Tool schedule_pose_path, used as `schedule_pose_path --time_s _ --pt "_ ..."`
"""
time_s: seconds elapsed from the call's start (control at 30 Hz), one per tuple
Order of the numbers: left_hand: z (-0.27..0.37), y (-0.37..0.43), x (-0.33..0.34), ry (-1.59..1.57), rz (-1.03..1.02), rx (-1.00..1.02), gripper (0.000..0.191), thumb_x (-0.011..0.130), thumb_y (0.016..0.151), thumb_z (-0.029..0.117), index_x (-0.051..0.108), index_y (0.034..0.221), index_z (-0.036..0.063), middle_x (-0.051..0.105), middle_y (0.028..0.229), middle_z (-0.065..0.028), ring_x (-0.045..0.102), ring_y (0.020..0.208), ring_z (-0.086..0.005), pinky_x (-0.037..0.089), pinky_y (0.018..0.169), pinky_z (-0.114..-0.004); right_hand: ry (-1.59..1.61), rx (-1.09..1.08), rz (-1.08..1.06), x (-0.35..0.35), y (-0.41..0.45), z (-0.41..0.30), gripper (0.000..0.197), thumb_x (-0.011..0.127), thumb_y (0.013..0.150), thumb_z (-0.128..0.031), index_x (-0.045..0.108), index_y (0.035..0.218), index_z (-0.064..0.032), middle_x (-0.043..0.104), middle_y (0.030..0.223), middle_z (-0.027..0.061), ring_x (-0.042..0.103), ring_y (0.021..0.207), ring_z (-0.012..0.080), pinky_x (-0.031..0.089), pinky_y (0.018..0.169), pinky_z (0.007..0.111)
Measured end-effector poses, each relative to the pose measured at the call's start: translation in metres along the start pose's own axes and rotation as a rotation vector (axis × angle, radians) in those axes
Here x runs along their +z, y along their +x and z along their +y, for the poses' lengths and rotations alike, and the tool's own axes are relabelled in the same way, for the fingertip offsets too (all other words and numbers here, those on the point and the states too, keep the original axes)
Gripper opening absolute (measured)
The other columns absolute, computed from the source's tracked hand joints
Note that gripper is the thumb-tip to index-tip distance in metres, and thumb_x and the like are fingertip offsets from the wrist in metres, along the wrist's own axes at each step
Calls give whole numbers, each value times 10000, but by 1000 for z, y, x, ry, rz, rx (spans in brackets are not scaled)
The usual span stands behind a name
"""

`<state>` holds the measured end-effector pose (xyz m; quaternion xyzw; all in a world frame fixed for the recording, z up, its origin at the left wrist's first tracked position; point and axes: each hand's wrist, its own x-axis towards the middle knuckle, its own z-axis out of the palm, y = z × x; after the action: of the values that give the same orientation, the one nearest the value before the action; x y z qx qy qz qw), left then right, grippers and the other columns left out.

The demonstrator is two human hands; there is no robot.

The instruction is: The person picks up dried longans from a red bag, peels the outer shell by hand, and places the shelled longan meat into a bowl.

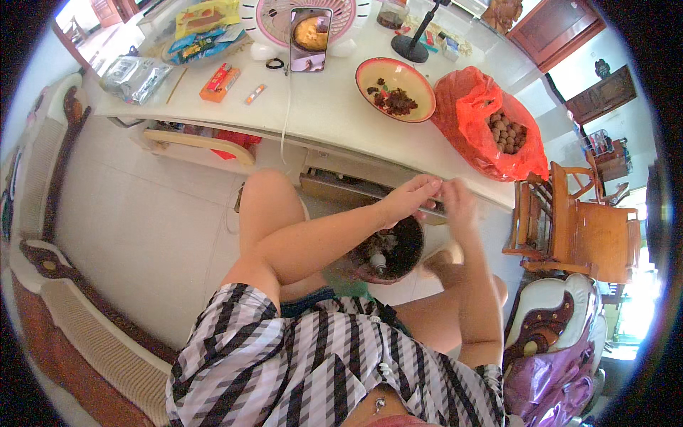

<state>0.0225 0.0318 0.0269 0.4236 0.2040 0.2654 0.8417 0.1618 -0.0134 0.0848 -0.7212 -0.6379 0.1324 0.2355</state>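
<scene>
My left hand (pixel 412 196) reaches across to the right, its fingers bent and its fingertips close together. Against it is my right hand (pixel 460 198), blurred, fingertips meeting those of the left. Anything small between them is hidden. Both hands are in front of the table edge, above a dark round bin (pixel 397 248) holding pale scraps and a white object. On the table beyond stands a cream bowl with a red rim (pixel 368 72), with dark brown clumps of dried fruit flesh (pixel 396 101) inside. Beside it, a red plastic bag (pixel 461 115) gapes over many round brown fruits, perhaps dried longans (pixel 506 133).
A phone (pixel 309 40) leans on a pink-and-white fan (pixel 267 21). Nearby are an orange box (pixel 220 82), a black stand (pixel 410 49) and snack packets (pixel 200 42). Below the tabletop, drawers (pixel 197 144) stick out. A wooden chair (pixel 597 235) stands right, a sofa (pixel 96 331) left.
</scene>
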Motion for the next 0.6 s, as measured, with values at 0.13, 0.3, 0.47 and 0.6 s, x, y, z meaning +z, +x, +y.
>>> schedule_pose_path --time_s 0.13,0.3,0.47,0.6 --pt "-21 -14 10 -151 58 -68 370 380 901 386 456 1147 120 505 1000 -11 472 907 -132 405 771 -294 168 -6 12 57 -32 1 282 451 833 -312 568 836 -55 558 700 222 544 670 406 422 552 442" --pt "-67 -30 12 -405 434 -209 318 465 855 376 535 956 83 541 917 -58 489 890 -157 387 801 -297 161 36 -32 112 -60 23 351 439 818 -353 567 771 -29 553 660 200 546 644 395 426 549 457" --pt "-97 -41 1 -567 463 -268 246 486 828 362 525 866 122 513 814 -26 482 795 -147 384 723 -303 186 104 -89 138 -78 27 382 425 811 -383 555 737 -31 558 651 201 548 601 387 425 517 459" --pt "-113 -33 -3 -589 480 -178 251 486 828 359 531 819 112 514 793 -26 484 787 -148 377 732 -303 140 76 -129 140 -74 31 384 411 816 -367 553 716 -24 564 670 205 550 614 385 426 537 469"
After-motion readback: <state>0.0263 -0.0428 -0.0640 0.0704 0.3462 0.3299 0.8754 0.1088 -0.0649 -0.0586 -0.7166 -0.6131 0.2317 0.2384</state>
